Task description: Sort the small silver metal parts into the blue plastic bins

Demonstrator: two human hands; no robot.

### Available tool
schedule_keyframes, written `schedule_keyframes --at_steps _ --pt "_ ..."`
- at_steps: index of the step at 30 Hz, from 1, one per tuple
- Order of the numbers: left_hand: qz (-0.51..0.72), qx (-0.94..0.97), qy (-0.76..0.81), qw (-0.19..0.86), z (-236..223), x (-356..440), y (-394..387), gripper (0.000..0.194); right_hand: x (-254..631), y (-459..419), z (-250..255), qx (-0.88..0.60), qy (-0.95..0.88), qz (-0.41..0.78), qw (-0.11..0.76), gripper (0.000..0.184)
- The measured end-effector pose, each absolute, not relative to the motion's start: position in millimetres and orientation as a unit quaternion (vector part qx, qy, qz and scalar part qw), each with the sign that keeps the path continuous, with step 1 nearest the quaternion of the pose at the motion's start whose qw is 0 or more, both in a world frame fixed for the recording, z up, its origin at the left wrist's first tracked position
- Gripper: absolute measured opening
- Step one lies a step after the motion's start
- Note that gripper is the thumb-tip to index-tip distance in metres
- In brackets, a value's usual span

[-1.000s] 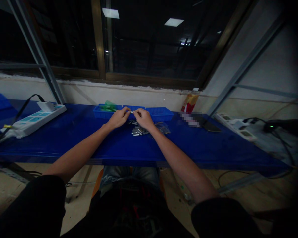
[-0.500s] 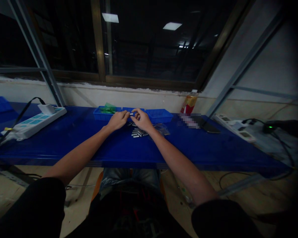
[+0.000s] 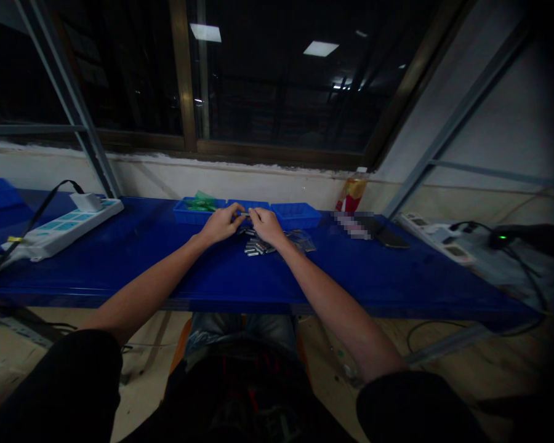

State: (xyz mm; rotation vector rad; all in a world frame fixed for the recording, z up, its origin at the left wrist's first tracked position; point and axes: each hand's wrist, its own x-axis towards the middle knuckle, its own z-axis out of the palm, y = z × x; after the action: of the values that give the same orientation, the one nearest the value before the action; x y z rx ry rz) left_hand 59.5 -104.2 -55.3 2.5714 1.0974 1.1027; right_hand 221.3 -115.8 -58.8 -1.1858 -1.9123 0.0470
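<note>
Between the fingertips of my two hands is a small silvery metal piece, too small to make out in detail. My left hand pinches its left end with bent fingers. At the other end, the thumb and fingers of my right hand are closed on it. Just below the hands lies a pile of small silvery cylindrical pieces on the blue table. Clear plastic bags lie beside the pile, partly behind my right wrist.
Behind my hands stand blue bins, the left one with green plastic material in it. A white power strip is at the left. Rightward are a drink bottle, a dark phone and another power strip.
The fingers of both hands have shifted around the small metal piece. Half a second ago my right fingers were more spread; now they are closed on it. The pile looks the same.
</note>
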Motion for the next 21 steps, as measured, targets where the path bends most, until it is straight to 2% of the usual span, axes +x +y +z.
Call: schedule_keyframes --at_steps 2,5,8,13,18,21 --pt "0.359 0.851 0.379 0.059 -54.1 59.2 -105.1 0.027 221.0 -117.0 -59.1 -0.475 -0.767 0.031 0.431 0.036" --pt "0.353 0.844 0.401 0.045 -50.9 58.2 -107.0 0.029 220.4 -118.6 -60.4 -0.466 -0.767 0.058 0.438 0.020" --pt "0.345 0.840 0.416 0.049 -48.8 57.7 -107.1 0.038 220.2 -118.9 -61.7 -0.452 -0.771 0.077 0.442 0.029" --pt "0.343 0.841 0.411 0.075 -50.0 58.0 -104.8 0.043 220.3 -117.8 -61.1 -0.449 -0.775 0.074 0.438 0.021" --pt "0.377 0.841 0.380 0.075 -51.2 57.0 -105.1 0.029 220.4 -118.5 -58.2 -0.461 -0.768 0.051 0.442 0.024" --pt "0.381 0.852 0.349 0.078 -51.9 57.0 -104.9 0.029 220.5 -118.9 -57.1 -0.469 -0.770 0.047 0.430 0.030"
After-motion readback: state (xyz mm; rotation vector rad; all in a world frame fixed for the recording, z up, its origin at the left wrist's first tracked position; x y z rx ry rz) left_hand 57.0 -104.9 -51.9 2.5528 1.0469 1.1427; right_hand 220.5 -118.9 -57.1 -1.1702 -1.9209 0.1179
